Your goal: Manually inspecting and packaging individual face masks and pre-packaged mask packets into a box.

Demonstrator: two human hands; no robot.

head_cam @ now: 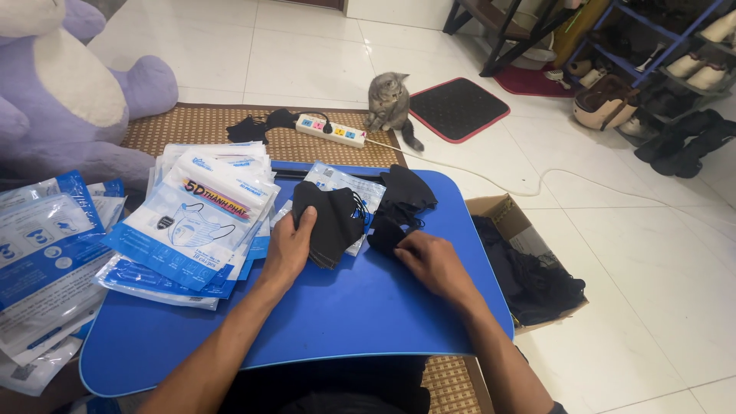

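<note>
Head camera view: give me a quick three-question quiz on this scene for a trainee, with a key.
1. True or false: the left hand rests on a stack of black masks.
2. What does the right hand touch? A) the power strip B) a loose pile of black masks C) the cardboard box
3. Fill in: the printed pouches lie to the ___ of the left hand on the blue table.

Key: 1 true; 2 B; 3 left
</note>
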